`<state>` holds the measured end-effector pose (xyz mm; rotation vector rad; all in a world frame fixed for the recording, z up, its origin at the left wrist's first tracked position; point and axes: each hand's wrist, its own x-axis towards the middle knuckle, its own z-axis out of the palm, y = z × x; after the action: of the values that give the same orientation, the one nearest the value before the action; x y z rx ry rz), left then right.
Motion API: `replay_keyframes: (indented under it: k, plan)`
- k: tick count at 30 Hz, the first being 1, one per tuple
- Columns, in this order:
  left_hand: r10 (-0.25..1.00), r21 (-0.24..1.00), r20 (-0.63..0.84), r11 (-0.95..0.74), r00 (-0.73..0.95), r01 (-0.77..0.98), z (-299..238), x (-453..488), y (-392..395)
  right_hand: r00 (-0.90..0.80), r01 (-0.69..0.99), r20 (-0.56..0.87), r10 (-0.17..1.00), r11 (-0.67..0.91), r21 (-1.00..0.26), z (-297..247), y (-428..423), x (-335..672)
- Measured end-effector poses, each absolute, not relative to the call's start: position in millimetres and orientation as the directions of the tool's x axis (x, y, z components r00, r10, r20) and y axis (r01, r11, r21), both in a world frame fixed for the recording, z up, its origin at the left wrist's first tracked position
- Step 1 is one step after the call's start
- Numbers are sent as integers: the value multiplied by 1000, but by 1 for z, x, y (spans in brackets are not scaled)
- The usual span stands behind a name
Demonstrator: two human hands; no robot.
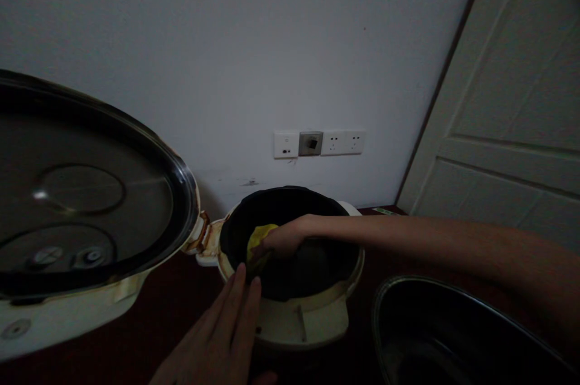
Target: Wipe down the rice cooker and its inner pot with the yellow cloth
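Dim worktop (149,324) against a white wall: the cooker (317,312) stands near its back edge. Inside it, the right hand (283,240) grips a yellow sponge (259,237). The left hand (222,336) rests flat on the front rim, fingers straight and together.

Sockets (319,143) line the wall (226,40) beside a white door (512,119).

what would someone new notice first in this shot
The open cooker at centre draws the eye: the right hand holds a yellow sponge against its dark inside, and the left hand lies flat with its fingertips at the front-left rim. Its big hinged lid stands open at left, shiny inner side toward the camera. A dark pot sits at lower right.
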<state>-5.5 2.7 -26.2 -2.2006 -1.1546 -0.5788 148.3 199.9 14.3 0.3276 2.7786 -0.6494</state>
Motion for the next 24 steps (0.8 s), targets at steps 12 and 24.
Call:
replay_keyframes:
  k: [12,24]
  plan:
    - [551,-299,627,-481,550,824,-30,-10,8,-741,597,-664,100,553,-582,34,175,193]
    - [552,-264,643,-492,532,830,-30,-5,8,-597,773,-752,278,448,-449,73,176,214]
